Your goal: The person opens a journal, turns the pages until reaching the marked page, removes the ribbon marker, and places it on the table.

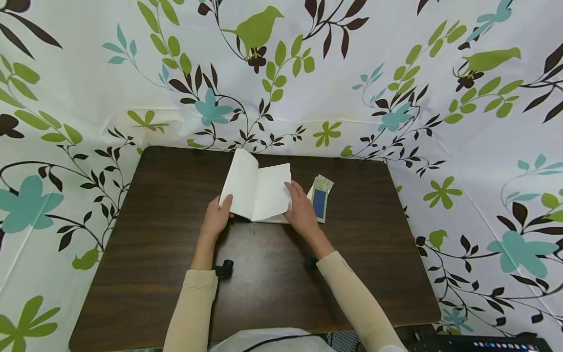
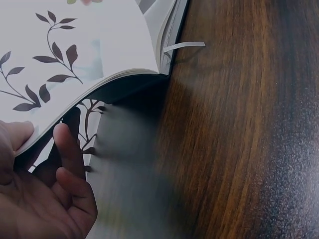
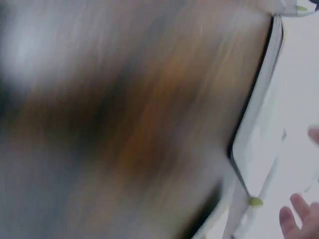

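Note:
An open notebook [image 1: 239, 183] with blank white pages and a dark cover is tilted up over the table. My left hand [image 1: 215, 217] grips its left side, thumb on the page and fingers beneath the cover, as the left wrist view shows. A thin ribbon bookmark [image 2: 187, 45] hangs out at the bottom of the spine. My right hand [image 1: 302, 208] pinches the edge of a raised right-hand page [image 1: 273, 190]; more of the book shows under it. In the right wrist view only a few fingertips [image 3: 287, 221] appear, at the right border.
Right of the notebook lie a pale green printed paper [image 1: 324, 183] and a blue rectangular piece [image 1: 319, 201], partly behind my right hand. The brown table [image 1: 167, 254] meets a leaf-patterned cloth [image 1: 281, 98] at the back. A black device [image 1: 488, 343] sits at the lower right.

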Demonstrator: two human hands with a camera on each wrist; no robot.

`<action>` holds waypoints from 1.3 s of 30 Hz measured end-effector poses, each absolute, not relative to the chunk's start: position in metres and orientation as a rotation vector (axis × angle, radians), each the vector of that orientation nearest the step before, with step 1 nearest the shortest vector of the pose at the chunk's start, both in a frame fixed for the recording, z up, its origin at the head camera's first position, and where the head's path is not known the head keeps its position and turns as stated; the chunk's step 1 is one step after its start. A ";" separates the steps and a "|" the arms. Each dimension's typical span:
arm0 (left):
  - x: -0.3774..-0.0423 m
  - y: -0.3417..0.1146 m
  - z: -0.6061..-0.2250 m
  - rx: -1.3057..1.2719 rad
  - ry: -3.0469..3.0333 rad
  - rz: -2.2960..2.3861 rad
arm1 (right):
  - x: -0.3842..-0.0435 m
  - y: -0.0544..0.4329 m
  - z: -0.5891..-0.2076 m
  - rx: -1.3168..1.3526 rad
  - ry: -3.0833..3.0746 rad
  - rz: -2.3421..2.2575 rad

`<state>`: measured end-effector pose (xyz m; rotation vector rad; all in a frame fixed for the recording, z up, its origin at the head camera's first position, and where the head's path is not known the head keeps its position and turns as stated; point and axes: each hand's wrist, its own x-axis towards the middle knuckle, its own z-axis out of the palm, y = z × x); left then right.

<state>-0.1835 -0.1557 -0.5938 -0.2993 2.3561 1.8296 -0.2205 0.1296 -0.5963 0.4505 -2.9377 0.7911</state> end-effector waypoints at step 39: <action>-0.183 -0.155 -0.589 -0.225 2.249 1.886 | -0.215 0.043 -0.608 0.869 -2.947 1.283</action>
